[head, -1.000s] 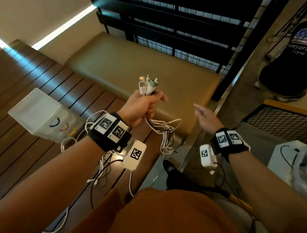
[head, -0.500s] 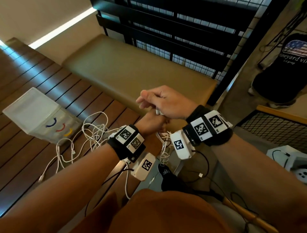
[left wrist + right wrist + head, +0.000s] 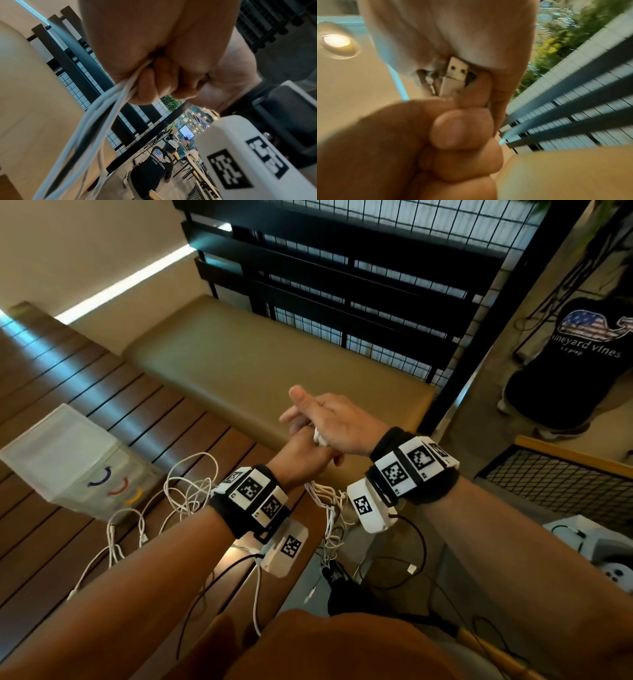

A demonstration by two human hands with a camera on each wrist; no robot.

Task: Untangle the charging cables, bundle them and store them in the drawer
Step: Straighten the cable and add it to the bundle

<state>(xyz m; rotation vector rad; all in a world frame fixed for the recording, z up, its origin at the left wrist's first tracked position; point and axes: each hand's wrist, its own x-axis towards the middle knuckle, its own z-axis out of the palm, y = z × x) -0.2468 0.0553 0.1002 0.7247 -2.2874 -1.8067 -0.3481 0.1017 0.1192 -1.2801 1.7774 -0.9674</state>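
Observation:
My left hand (image 3: 308, 453) grips a bunch of white charging cables (image 3: 325, 501) in a fist; their slack hangs below it over the table edge. In the left wrist view the cables (image 3: 102, 108) run out from under the curled fingers (image 3: 154, 81). My right hand (image 3: 329, 419) lies across the plug ends (image 3: 318, 438), fingers stretched left, thumb up. The right wrist view shows a USB plug (image 3: 456, 70) pressed against its palm (image 3: 453, 27), above my left hand's fist (image 3: 436, 135). More white cable (image 3: 185, 491) lies looped on the table beside a translucent drawer unit (image 3: 75, 460), which looks closed.
The slatted wooden table (image 3: 68, 542) meets an olive bench cushion (image 3: 274, 354) with a black railing (image 3: 342, 285) behind. Below are my black shoe (image 3: 342, 580) and black wires (image 3: 411, 559) on the floor. A person in a black T-shirt (image 3: 575, 364) is at the right.
My right hand swung in from the right onto the plug ends, first curled, now flatter. My left hand lowered the bunch, and the plugs are now covered.

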